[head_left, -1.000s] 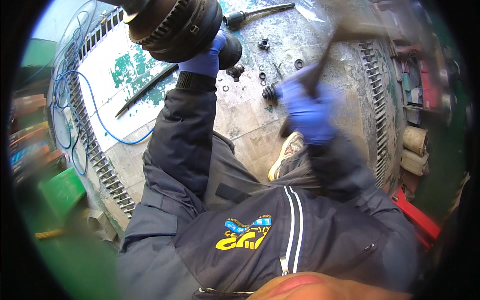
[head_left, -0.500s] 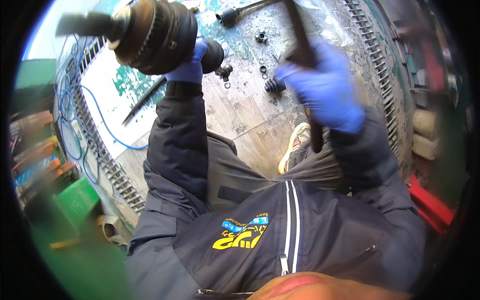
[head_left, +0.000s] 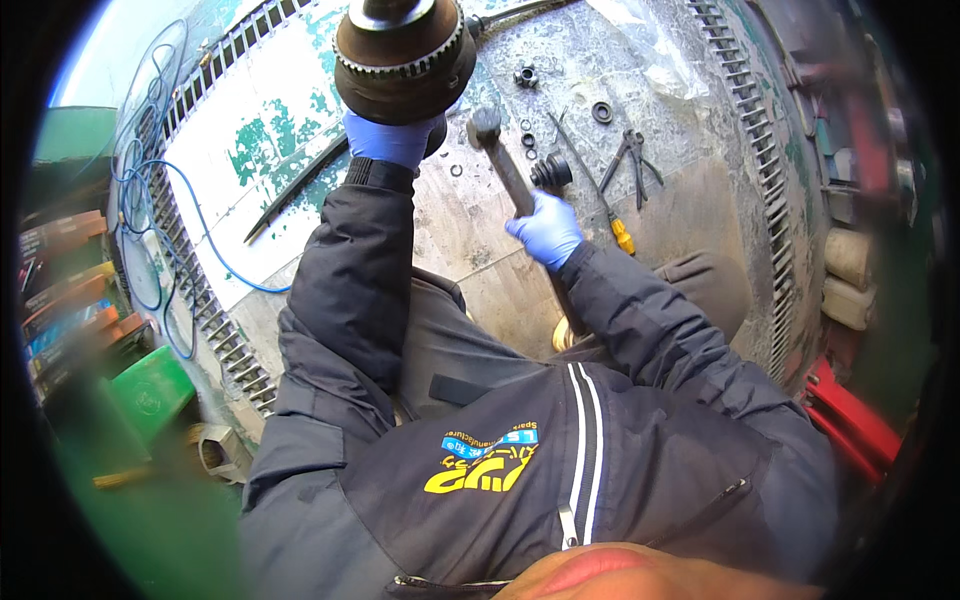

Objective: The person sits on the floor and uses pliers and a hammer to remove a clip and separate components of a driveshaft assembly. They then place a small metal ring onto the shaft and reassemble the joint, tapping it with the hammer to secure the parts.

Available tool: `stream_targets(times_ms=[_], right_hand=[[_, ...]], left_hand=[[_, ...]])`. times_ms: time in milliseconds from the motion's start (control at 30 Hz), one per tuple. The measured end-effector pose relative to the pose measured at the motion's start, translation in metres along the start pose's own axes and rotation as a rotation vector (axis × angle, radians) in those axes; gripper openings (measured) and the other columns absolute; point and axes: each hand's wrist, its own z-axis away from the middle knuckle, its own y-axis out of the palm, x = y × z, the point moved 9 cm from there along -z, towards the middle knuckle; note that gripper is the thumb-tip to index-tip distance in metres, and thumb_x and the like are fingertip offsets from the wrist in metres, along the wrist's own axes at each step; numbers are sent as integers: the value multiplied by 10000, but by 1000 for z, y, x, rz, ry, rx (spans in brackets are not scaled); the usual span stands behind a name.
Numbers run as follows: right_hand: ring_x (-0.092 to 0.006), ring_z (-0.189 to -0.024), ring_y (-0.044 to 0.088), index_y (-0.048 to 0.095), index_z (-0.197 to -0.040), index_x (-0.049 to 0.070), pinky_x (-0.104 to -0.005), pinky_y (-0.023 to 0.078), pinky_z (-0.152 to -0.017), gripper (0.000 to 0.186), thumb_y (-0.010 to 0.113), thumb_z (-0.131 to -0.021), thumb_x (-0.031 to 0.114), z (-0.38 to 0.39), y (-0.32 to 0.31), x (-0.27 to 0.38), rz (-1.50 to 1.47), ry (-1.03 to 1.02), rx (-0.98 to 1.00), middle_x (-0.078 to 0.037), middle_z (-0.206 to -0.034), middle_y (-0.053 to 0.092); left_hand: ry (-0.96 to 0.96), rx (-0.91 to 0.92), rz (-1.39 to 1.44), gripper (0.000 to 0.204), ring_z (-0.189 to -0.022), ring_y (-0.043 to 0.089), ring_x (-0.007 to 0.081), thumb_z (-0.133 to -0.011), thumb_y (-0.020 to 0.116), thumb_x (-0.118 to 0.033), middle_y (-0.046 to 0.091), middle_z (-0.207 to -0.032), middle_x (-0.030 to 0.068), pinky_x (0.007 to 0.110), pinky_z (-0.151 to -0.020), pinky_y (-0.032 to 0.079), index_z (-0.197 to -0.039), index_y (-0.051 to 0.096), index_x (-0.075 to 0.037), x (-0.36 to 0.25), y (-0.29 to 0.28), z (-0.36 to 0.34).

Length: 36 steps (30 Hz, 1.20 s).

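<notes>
My left hand, in a blue glove, is wrapped round a drive shaft just below its toothed, rusty CV joint. The joint is raised towards the top of the picture and hides part of the shaft. In my right hand, also gloved, is a hammer, gripped partway along its handle. Its head points up and left, below and to the right of the joint and apart from it. Beyond the right hand lies a ribbed black rubber boot on the floor.
Right of the boot lie a screwdriver with a yellow handle, pliers and a black ring. A dark bar rests on the left. Blue hose loops over the left grating. A green box and red metal part flank me.
The joint has swung from pointing left to pointing up and towards me, shifting right. My right hand with the hammer has come down and left, uncovering the pliers and screwdriver.
</notes>
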Motion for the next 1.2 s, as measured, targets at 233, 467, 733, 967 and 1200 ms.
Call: stream_targets(times_ms=[233, 467, 733, 967, 1200], right_hand=[[-90, -616, 553, 706, -982, 46, -283, 444, -561, 179, 772, -974, 213, 52, -243, 166, -551, -551, -110, 12, -746, 609], [-171, -736, 607, 682, -1041, 46, -340, 544, -679, 222, 651, -1030, 266, 70, -218, 170, -147, -750, -490, -67, -888, 653], [-354, -1025, 756, 728, -1200, 34, -438, 594, -871, 451, 809, -823, 267, -6, 33, -18, -21, 193, 148, -217, -1049, 771], [-129, -667, 637, 725, -1100, 20, -311, 540, -643, 219, 787, -960, 178, 28, -192, 148, -382, -339, -212, -22, -815, 706], [-141, -810, 671, 709, -1039, 25, -352, 581, -736, 71, 708, -975, -5, 80, -216, 161, -846, -777, -333, -66, -913, 708]], left_hand=[[-46, 35, 4, 335, -1212, 620, 268, -862, 748, -257, 707, -1212, 56, 391, -1128, 423, -1163, 725, -113, 10, -2, -22], [-166, -123, 440, 186, -942, 702, 234, -814, 806, -131, 749, -954, 49, 403, -987, 524, -982, 760, -68, -7, -19, -25], [-343, 76, 100, 560, -1363, 583, 277, -829, 823, -330, 697, -1389, 88, 417, -1222, 357, -1333, 704, -118, 25, 11, -8], [-175, -271, 378, 486, -1282, 605, 278, -881, 773, -214, 676, -1347, 91, 440, -1162, 424, -1327, 675, -48, 38, -1, -28], [-379, -219, 119, 419, -1180, 668, 298, -882, 760, -214, 732, -1247, 91, 387, -1077, 487, -1250, 716, -20, 55, 4, -43]])
